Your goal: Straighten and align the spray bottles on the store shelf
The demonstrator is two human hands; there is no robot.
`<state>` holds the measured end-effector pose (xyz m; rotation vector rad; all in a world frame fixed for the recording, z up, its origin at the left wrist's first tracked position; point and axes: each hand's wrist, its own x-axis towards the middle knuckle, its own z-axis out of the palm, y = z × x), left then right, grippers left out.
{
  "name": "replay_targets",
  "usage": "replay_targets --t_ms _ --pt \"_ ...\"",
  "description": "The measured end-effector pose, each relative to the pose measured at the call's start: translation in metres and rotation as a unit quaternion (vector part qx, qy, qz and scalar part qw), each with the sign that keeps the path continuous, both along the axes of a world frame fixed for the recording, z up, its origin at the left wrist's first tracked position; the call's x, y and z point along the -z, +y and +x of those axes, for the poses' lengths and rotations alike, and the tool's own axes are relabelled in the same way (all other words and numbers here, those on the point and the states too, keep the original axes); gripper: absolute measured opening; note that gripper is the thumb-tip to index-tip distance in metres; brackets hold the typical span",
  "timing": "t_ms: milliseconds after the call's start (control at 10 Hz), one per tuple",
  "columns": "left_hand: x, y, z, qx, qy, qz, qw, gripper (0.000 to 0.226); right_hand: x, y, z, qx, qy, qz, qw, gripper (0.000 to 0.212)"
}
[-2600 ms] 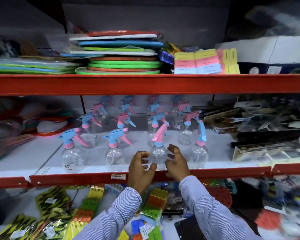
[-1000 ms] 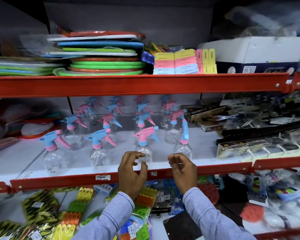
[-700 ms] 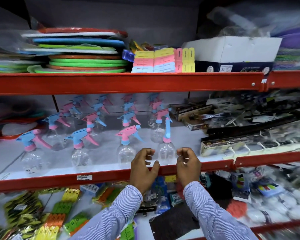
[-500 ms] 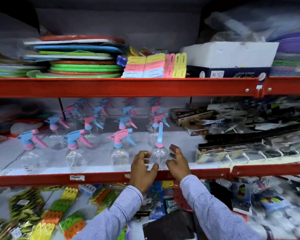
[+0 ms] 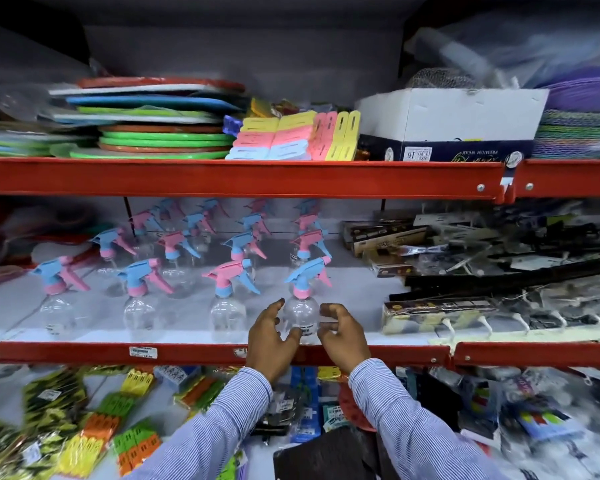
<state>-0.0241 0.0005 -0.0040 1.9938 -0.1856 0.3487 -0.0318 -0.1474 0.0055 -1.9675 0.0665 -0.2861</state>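
Observation:
Clear spray bottles with pink and blue trigger heads stand in four rows on the white middle shelf point(image 5: 357, 296). The front row holds several bottles, such as one at the far left point(image 5: 54, 306) and one left of my hands point(image 5: 227, 317). The rightmost front bottle point(image 5: 301, 311) has a blue head pointing left and a pink collar. My left hand point(image 5: 272, 336) cups its left side, thumb in front of it. My right hand point(image 5: 342, 336) curls around its right side. Both sleeves are blue-striped.
A red shelf rail point(image 5: 187, 353) runs just under my hands. Boxed and bagged hardware point(image 5: 437, 311) crowds the shelf right of the bottles. Stacked plates point(image 5: 160, 140) and a white box point(image 5: 447, 116) sit on the upper shelf. Packaged clips point(image 5: 94, 434) fill the lower shelf.
My hands went from the third front bottle to the rightmost one and closed around it. Its head, which pointed toward me, now points left like the others.

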Motion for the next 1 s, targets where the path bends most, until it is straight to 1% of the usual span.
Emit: replay_targets --t_ms 100,200,300,400,600,800,900,1000 --pt "-0.0001 0.0015 -0.0021 0.0 -0.009 -0.007 1.0 0.06 -0.0001 0.0021 -0.001 0.002 0.004 0.004 1.0 0.047" --pt "0.0022 0.004 -0.0012 0.009 -0.016 0.0 1.0 0.052 -0.0022 0.0057 -0.0027 -0.002 -0.001 -0.001 1.0 0.046" --pt "0.0024 0.0059 0.0 0.016 -0.012 0.005 1.0 0.052 -0.0027 0.0069 -0.005 0.008 -0.002 0.0 1.0 0.041" --pt "0.0015 0.0068 0.0006 0.025 -0.008 0.0 1.0 0.053 -0.0016 0.0067 -0.0061 0.022 -0.001 -0.006 1.0 0.036" --pt "0.0013 0.008 0.0022 0.038 0.015 -0.002 0.999 0.055 -0.0008 0.0095 -0.0071 0.034 0.004 -0.006 0.999 0.034" --pt "0.0021 0.0067 0.0039 0.045 0.018 0.009 0.999 0.058 0.0007 0.0114 -0.007 0.04 -0.001 -0.004 0.999 0.034" --pt "0.0006 0.0071 0.0019 0.042 0.017 0.017 0.999 0.06 -0.0007 0.0104 -0.0065 0.033 -0.001 -0.007 0.999 0.034" --pt "0.0031 0.0065 0.0015 0.032 -0.007 0.024 0.999 0.065 0.0027 0.0108 -0.0067 0.046 -0.018 -0.005 0.999 0.036"
